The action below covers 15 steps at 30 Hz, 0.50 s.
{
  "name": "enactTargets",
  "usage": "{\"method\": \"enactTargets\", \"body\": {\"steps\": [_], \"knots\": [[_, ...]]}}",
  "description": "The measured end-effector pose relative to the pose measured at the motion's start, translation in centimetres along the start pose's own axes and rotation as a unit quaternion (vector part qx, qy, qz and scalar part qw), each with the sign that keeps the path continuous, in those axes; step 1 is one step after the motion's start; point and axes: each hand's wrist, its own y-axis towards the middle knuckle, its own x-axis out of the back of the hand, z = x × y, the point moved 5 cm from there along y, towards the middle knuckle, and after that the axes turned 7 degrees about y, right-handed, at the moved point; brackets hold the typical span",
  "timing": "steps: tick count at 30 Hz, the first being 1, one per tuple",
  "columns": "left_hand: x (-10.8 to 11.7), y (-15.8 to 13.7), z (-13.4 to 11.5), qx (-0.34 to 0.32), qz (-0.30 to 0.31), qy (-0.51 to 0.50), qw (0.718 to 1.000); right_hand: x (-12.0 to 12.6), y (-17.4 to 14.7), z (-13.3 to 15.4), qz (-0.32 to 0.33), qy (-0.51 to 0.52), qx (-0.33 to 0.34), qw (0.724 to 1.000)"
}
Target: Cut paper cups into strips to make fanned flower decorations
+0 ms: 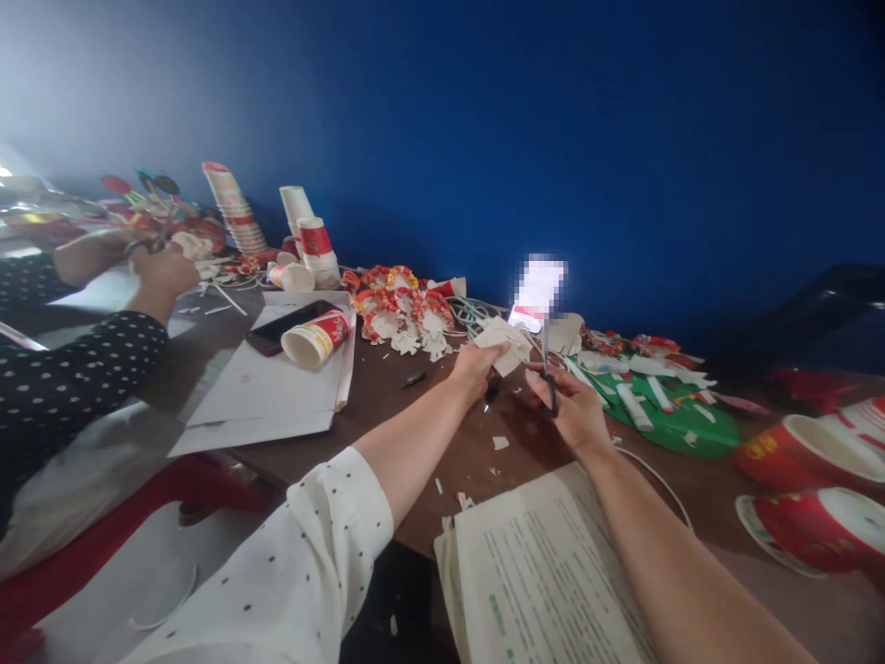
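Observation:
My left hand [477, 369] is closed on a pale piece of paper [508, 347], held above the brown table [449, 461]. In my right hand [571, 406] is a pair of scissors [549, 383], its dark handle around my fingers and its blades pointing up and away from me. The blades stand just right of the paper; whether they touch it I cannot tell. Behind them, a lit phone screen [536, 300] leans near the blue wall. Small white scraps [500, 444] lie on the table below my hands.
Cut red-and-white cup pieces [401, 309] are heaped behind my left hand. A green tray [705, 433] holds markers and scraps. Paper cups [318, 254] stand at the back; a cup [316, 339] lies on white sheets [277, 397]. A printed booklet [539, 572] lies in front. At left, a co-worker's hands [162, 267] hold scissors.

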Motion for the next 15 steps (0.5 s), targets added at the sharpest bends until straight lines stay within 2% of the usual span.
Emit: {"method": "enactTargets", "body": {"steps": [3, 5, 15], "knots": [[0.5, 0.5, -0.2, -0.008, -0.033, -0.003, 0.999, -0.8, -0.3, -0.5, 0.052, -0.016, -0.053, 0.997], [0.7, 0.7, -0.3, -0.018, -0.044, -0.017, 0.999, -1.1, -0.4, -0.6, 0.069, -0.033, -0.064, 0.995], [1.2, 1.1, -1.2, -0.043, -0.021, -0.042, 0.998, -1.4, -0.4, -0.4, 0.095, -0.091, -0.083, 0.988]]}}
